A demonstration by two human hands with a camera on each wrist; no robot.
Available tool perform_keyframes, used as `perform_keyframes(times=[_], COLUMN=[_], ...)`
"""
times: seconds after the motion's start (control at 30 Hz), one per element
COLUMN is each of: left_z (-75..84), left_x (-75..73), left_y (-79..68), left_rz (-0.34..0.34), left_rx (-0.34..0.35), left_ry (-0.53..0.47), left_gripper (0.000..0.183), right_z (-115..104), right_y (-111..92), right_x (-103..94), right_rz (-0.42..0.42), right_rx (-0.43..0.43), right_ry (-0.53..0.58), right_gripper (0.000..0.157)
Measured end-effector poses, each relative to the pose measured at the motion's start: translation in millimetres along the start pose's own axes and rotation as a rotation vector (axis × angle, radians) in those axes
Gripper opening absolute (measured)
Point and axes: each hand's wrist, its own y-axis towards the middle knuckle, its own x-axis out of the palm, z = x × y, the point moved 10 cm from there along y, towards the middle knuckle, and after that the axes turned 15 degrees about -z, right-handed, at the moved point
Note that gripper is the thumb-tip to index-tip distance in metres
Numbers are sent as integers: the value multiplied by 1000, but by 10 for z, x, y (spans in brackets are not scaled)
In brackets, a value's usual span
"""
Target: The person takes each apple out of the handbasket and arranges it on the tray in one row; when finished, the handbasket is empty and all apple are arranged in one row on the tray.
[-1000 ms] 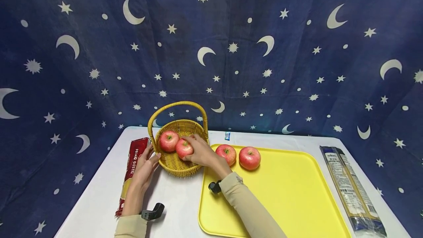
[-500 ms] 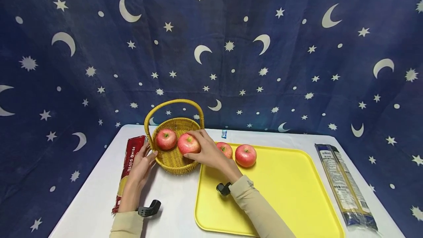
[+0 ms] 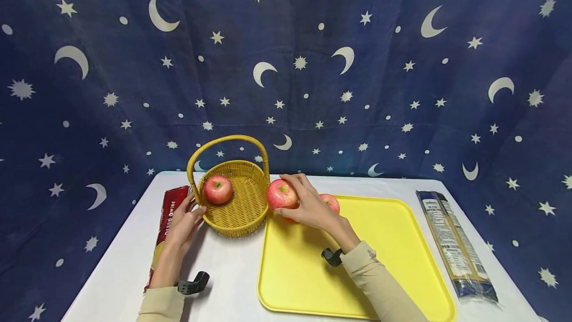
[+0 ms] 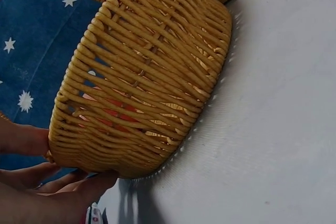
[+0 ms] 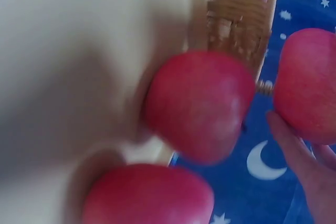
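Note:
My left hand holds the left rim of a yellow wicker basket, its thumb on the rim and its fingers along the outer wall. One red apple lies in the basket's left part. My right hand grips another red apple from its right side, above the tray's back left corner, just right of the basket. Beneath and behind that hand, two apples rest on the yellow tray. One tray apple partly shows; the other apple is mostly hidden in the head view.
A red packet marked Primo Gusto lies left of the basket, partly behind my left forearm. Along the tray's right side lies a long clear-and-blue packet. A dark blue star-and-moon cloth hangs behind the white table.
My right hand has lifted the apple out of the basket and carried it right, over the tray. My left hand stays at the basket rim. The head view has shifted slightly.

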Motion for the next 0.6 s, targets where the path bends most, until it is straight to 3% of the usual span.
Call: perform_keyframes(times=[0.33,0.6], left_z=[6,-10], left_x=[-60,-95], left_y=[-2,29], left_rz=[6,-13], left_rx=[-51,-54], left_ry=[60,78], left_gripper=[76,77], right_z=[169,431], right_y=[-394,-767], right_x=[-298,-586], right_rz=[30,110], right_rx=[-7,4], right_ry=[-41,-106], right_gripper=[75,71])
